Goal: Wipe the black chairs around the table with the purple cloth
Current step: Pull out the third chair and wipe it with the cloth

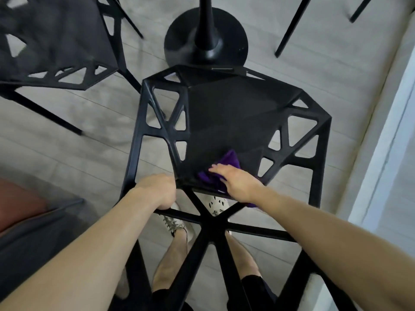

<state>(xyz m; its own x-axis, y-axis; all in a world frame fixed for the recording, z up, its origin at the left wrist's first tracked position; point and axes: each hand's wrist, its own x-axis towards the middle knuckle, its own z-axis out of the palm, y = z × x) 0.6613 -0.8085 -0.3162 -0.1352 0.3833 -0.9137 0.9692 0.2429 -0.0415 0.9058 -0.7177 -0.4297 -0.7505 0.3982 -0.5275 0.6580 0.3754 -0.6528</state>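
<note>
A black chair (226,117) with triangular cut-outs stands right below me, its seat facing away from me and its backrest frame under my arms. My right hand (235,182) lies flat on the purple cloth (229,160) and presses it onto the rear edge of the seat. My left hand (157,187) is closed around the chair's frame at the rear left corner of the seat. A second black chair (54,41) of the same design stands at the upper left.
The round black table base (233,41) and its column stand just beyond the chair's front edge. Legs of another chair (292,25) show at the top right. A white wall (386,176) runs down the right side. A grey and reddish seat (24,212) sits at the lower left.
</note>
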